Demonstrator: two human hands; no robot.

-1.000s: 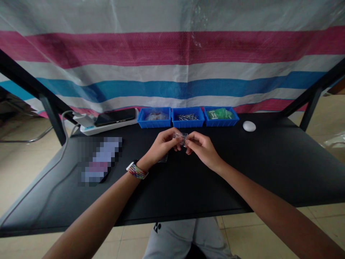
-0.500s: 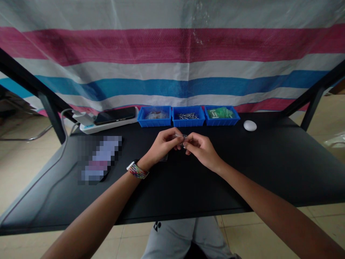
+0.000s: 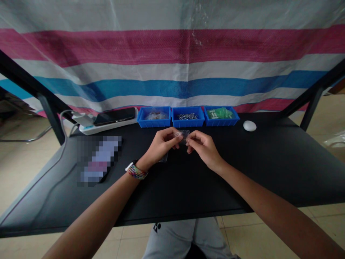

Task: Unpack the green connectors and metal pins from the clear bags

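Drawn a little toward 3 o'clock since half a second ago, the right hand (image 3: 203, 146) leaves a wider gap to the left hand (image 3: 163, 142), and more of the small clear bag (image 3: 184, 135) shows spread between them. Take that bag as the centre of the clock, with 12 at the far edge of the black table (image 3: 215, 194).

Leftmost, toward 9 o'clock, a white plug (image 3: 82, 119) sits in a white power strip (image 3: 118, 126), with a dark phone (image 3: 114, 115) lying on the strip. Between 8 and 9 lies a flat item (image 3: 101, 158) blurred into blocks. At 8 o'clock a multicoloured watch band (image 3: 138, 172) circles the left wrist. At 10 stands the left blue bin (image 3: 153, 123), holding a clear bag. Between 7 and 8, a clear plastic piece (image 3: 164, 158) lies partly hidden by the left hand.

The left hand pinches the bag's left part between thumb and fingers; what is inside is too small to tell. At 12 the middle blue bin (image 3: 188, 123) holds metal screws. The right hand is narrow, its thumb and forefinger gripping the bag's right edge. At 2 the right blue bin (image 3: 222, 122) holds a green bag, and near 3 rests a white rounded object (image 3: 249, 126).
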